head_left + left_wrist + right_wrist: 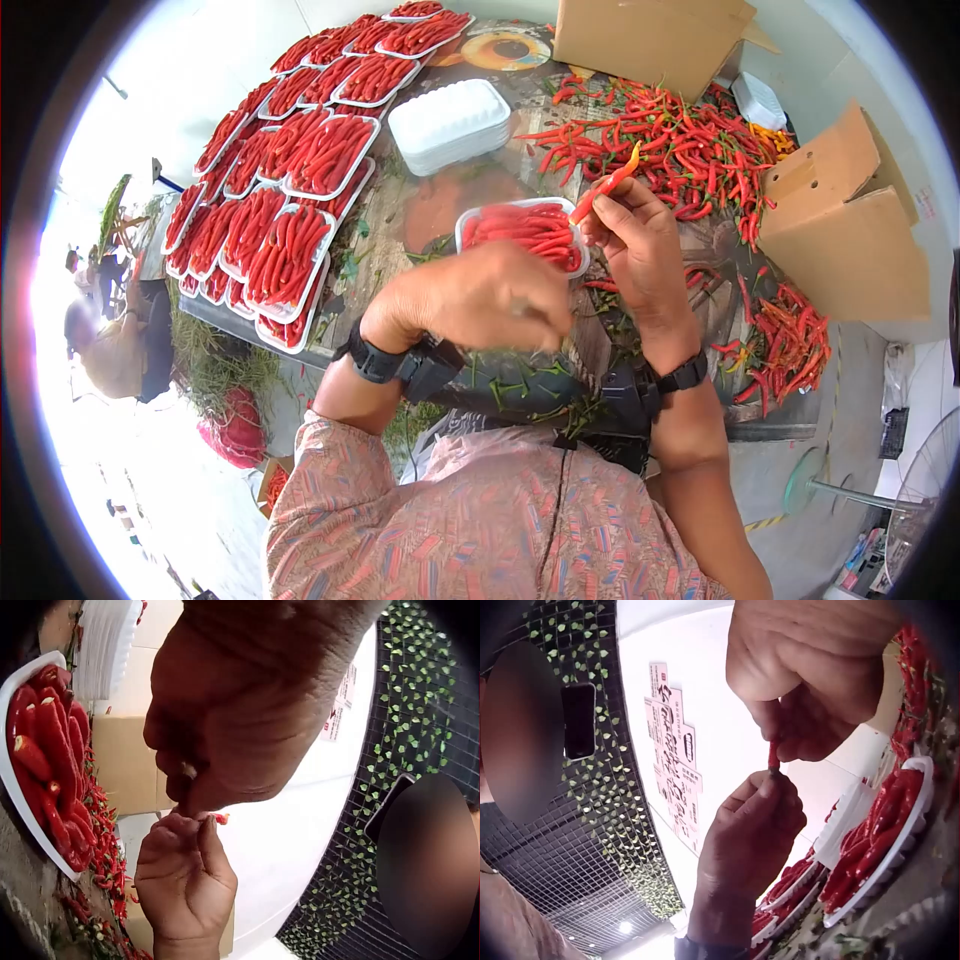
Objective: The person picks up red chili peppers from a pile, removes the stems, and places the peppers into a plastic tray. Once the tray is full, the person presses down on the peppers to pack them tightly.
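My right hand [640,240] pinches a red chili pepper [612,186] with a yellowish tip, held up above the table. Its thumb and forefinger grip the pepper's middle. My left hand [490,295], blurred in the head view, hovers with curled fingers over the near side of a white tray [462,228] of red chilies. Seen from the right wrist, the left hand [750,832] has its thumb and fingertips at the dark stem end of the chili pepper [773,754]. In the left wrist view the fingertips of both hands meet, and the pepper is mostly hidden.
Filled chili trays [285,260] are stacked at the left. Empty white trays [450,125] stand behind the tray. Loose red chilies [690,140] lie at the back right, with another pile [785,345] nearer. Cardboard boxes [835,220] border the right. Green stems [520,385] litter the near edge.
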Demonstrator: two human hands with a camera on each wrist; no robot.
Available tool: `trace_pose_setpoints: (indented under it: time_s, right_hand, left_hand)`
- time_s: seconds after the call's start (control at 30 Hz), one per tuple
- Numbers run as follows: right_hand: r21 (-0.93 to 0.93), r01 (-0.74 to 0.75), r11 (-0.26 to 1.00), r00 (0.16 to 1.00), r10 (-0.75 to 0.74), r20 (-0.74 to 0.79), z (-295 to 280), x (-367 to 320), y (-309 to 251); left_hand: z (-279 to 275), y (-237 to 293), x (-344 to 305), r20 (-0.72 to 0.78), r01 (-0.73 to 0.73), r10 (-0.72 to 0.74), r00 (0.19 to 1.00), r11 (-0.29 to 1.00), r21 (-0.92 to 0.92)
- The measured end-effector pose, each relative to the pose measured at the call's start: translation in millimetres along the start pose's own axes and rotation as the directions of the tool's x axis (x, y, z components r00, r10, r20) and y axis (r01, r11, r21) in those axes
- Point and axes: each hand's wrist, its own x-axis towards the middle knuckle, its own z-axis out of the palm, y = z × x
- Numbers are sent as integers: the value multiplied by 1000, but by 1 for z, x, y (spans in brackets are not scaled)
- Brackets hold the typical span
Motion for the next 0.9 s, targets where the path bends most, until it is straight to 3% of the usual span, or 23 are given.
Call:
trace_pose_setpoints:
  time_s: [0.03,0.1,0.2,0.23,0.27,0.3,0.37,0.43,0.47,0.53,0.6,0.67,0.7,0.77,0.8,0.83,0.9]
  right_hand:
    - [-67,1,998,999,-3,-32,-1,2,-4]
    - [-109,36,993,996,-44,-72,-5,2,-5]
    - [-250,160,955,977,-189,-97,-9,1,-20]
    - [-324,290,901,935,-338,-103,-10,1,-26]
    - [-394,406,824,874,-477,-97,-10,1,-32]
    - [-457,506,732,795,-601,-83,-10,1,-38]
    - [-663,492,564,695,-713,-91,7,-6,-77]
    - [-715,602,355,515,-857,8,9,4,-111]
    - [-866,485,121,379,-922,83,15,10,-136]
    - [-844,535,-28,191,-970,153,17,46,-186]
    - [-892,382,-243,137,-939,315,-7,117,-234]
    - [-900,-153,-408,509,-813,282,-32,166,-259]
    - [-899,-161,-407,507,-816,279,-32,161,-261]
    - [-975,-43,-220,619,-772,147,-33,149,-256]
    - [-997,41,-63,680,-730,74,-32,133,-249]
    - [-998,30,-55,701,-711,60,-34,118,-232]
    - [-993,94,-73,827,-550,118,-36,88,-197]
  left_hand:
    - [1,1,0,1,-14,14,1000,1000,8]
    - [-3,3,0,63,82,-91,994,988,132]
    - [-10,2,0,-116,92,-63,991,960,266]
    - [-11,1,-1,-215,130,-70,974,951,280]
    - [-11,0,-2,-260,217,-143,955,934,283]
    - [-11,-1,-1,-266,200,-121,956,934,295]
    - [-11,-3,-1,-319,187,-75,945,923,336]
    - [-10,-1,-1,-341,169,-48,939,927,334]
    - [-11,-1,-1,-358,163,-26,934,919,358]
    - [-13,0,0,-371,149,5,929,910,386]
    - [-14,2,-1,-376,227,-77,924,899,374]
    - [-14,-9,-4,-371,231,-78,925,892,389]
    - [-17,-15,-4,-383,235,-69,921,884,405]
    - [-22,-26,-5,-401,213,-10,916,859,465]
    - [-20,-30,-8,-417,205,35,908,831,517]
    - [-20,-29,-8,-438,192,33,898,867,460]
    - [-19,-16,-6,-456,238,-25,890,878,415]
